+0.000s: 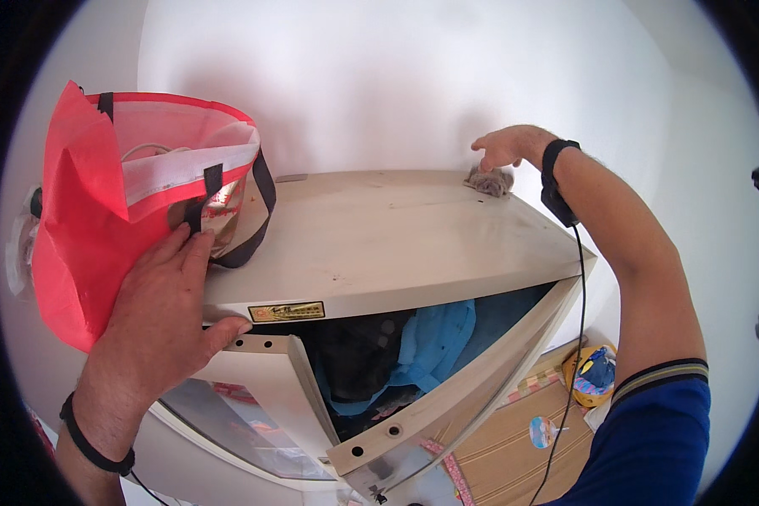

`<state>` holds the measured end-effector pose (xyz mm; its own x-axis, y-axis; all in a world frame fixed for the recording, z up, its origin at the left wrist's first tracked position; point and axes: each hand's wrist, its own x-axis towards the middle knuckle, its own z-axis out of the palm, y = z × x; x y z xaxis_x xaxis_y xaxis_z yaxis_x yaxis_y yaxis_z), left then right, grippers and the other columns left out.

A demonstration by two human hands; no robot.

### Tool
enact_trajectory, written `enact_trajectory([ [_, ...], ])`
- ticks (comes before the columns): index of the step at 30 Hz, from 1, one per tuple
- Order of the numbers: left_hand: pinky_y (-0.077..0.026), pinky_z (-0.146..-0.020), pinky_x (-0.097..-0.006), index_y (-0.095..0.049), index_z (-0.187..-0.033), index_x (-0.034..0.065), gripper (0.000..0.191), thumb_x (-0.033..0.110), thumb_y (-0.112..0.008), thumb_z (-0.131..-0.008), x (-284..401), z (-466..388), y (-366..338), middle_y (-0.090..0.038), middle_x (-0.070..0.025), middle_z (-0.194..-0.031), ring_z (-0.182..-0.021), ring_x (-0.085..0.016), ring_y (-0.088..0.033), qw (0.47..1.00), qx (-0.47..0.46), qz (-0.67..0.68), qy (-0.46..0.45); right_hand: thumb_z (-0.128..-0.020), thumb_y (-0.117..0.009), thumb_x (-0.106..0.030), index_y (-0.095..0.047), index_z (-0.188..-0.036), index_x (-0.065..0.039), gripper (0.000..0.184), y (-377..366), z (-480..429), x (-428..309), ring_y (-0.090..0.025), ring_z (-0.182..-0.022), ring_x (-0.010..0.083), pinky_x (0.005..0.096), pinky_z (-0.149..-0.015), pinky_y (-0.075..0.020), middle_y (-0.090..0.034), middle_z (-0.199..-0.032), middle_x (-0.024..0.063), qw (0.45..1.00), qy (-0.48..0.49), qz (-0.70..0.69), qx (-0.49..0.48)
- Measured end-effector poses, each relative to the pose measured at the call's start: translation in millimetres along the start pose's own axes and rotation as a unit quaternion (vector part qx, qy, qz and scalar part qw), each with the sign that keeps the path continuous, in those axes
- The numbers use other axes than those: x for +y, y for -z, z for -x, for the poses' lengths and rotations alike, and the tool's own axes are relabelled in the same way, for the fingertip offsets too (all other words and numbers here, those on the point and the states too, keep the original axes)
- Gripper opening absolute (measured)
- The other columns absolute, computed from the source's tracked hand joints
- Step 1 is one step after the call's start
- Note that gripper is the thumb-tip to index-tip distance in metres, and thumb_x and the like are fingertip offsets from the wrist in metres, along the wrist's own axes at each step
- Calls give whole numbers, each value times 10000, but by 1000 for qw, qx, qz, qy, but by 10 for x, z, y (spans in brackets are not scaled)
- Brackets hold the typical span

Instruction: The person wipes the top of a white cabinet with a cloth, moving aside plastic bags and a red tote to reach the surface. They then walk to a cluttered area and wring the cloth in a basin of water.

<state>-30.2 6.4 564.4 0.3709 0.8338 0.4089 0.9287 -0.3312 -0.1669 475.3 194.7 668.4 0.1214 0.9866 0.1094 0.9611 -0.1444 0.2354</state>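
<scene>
A metal cabinet with a cream top (367, 234) stands before me, its doors ajar at the front. My left hand (164, 291) lies over its front left corner. The fingers reach beside a red fabric bag (88, 209) with black straps, and the thumb is at the front edge. At the back right corner of the top, my right hand (509, 148) reaches down to a crumpled grey-brown rag (492, 182). Its fingertips touch the rag, while one finger points left. Whether they grip it I cannot tell. A shiny gold package (224, 205) shows beside the bag.
A glazed door (278, 398) and a second door (449, 411) jut out in front. Between them, dark and blue cloth items (430, 341) fill the cabinet. A black cable (583, 297) hangs from my right wrist. On the floor are a yellow container (588, 379) and a round fan (544, 432).
</scene>
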Motion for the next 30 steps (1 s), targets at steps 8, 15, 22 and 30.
enact_trajectory([
  [8, -354, -1250, -477, -418, -1532, -117, 949, 284, -889, -813, -10, 22, -20, -539, -335, -1492, -1496, -436, -435, 999, 35, 36, -21, -989, -620, -527, -520, -1557, -28, 763, -108, -40, 59, -649, -1292, 440, 488, -997, -604, -439, -1654, 223, 988, -75, -99, -93],
  [15, -348, -1252, -478, -420, -1531, -119, 943, 290, -884, -819, -60, 13, -35, -525, -336, -1505, -1498, -433, -434, 999, 28, 26, -19, -989, -551, -393, -661, -1381, 11, 574, -398, -298, 6, -716, -1078, 390, 510, -943, -558, -662, -1404, 238, 992, -48, -21, -115],
  [22, -356, -1242, -489, -421, -1533, -112, 938, 296, -884, -826, -73, 14, -22, -503, -352, -1515, -1488, -455, -437, 998, 42, 37, -33, -925, -471, -195, -744, -1166, 48, 438, -596, -557, -167, -711, -1016, 374, 500, -925, -540, -765, -1175, 218, 995, 74, 39, -60],
  [30, -362, -1236, -498, -442, -1508, -105, 905, 287, -883, -822, -166, 2, -104, -535, -349, -1476, -1480, -454, -446, 997, 54, 40, -47, -933, -449, -175, -670, -1291, 44, 475, -343, -297, -658, -682, -1139, 375, 516, -996, -512, -722, -1294, 212, 994, 73, 41, -68],
])
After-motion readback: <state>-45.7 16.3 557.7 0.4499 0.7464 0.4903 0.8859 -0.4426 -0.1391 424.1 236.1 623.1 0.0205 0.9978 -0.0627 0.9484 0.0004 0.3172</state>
